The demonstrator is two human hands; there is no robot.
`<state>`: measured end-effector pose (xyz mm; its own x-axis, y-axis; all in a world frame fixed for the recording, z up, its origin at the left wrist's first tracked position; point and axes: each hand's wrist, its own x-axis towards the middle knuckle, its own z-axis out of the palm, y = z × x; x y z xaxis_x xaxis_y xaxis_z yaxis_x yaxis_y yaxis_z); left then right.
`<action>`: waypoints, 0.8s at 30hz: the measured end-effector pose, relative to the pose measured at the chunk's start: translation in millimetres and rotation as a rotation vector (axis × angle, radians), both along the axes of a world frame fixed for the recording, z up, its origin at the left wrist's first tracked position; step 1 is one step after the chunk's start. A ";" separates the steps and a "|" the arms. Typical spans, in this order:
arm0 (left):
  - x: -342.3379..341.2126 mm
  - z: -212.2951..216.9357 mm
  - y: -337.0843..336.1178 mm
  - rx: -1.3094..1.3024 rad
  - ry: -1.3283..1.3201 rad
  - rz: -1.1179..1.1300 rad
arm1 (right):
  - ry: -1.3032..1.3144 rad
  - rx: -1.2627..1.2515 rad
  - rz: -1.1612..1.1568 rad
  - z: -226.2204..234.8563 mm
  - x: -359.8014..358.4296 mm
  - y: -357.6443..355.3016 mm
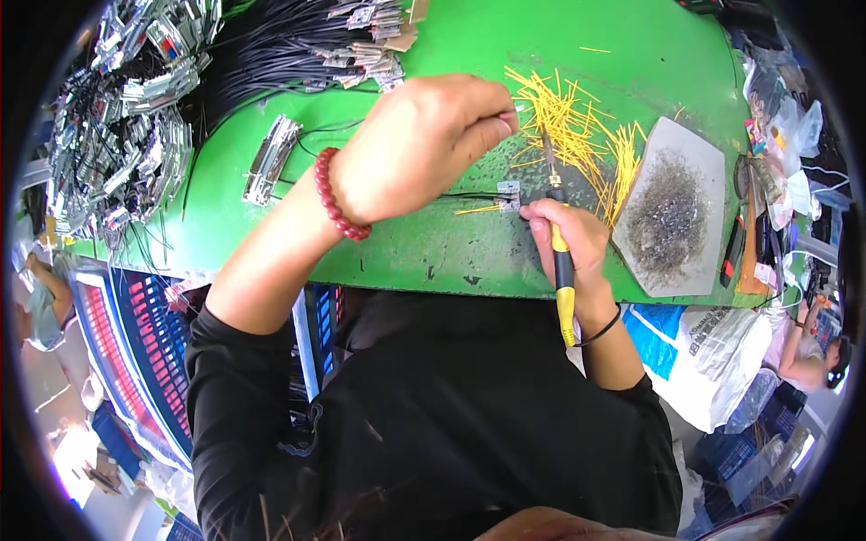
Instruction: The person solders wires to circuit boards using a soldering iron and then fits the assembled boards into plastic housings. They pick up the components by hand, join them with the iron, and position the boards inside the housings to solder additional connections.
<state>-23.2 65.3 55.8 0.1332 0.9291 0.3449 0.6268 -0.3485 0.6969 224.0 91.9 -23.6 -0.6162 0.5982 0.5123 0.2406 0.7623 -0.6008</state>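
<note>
With my right hand [580, 236] I am gripping a yellow-and-black soldering iron [564, 268] above the near edge of the green table [406, 257]. Its long axis is running near to far, the tip pointing far and slightly left toward the yellow wires [564, 117]. My left hand [433, 135] is pinching thumb to finger; I cannot tell whether around anything. A small board [510, 188] is lying between us, and a white sack [729, 356] at near right is showing dark printing.
</note>
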 end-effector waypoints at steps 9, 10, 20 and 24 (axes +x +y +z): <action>25.5 -20.6 -6.5 -0.113 -0.016 0.007 | 0.374 -0.413 -0.078 25.4 -10.9 5.5; 26.5 -22.1 -5.8 -0.115 -0.011 0.002 | 0.372 -0.418 -0.089 32.7 -18.4 10.5; 35.1 -23.3 -21.0 -0.297 -0.336 0.023 | 0.403 -0.503 -0.049 33.8 -37.9 12.2; 40.8 -30.1 -28.8 -0.192 -0.335 0.144 | 0.382 -0.554 -0.010 32.6 -39.3 6.6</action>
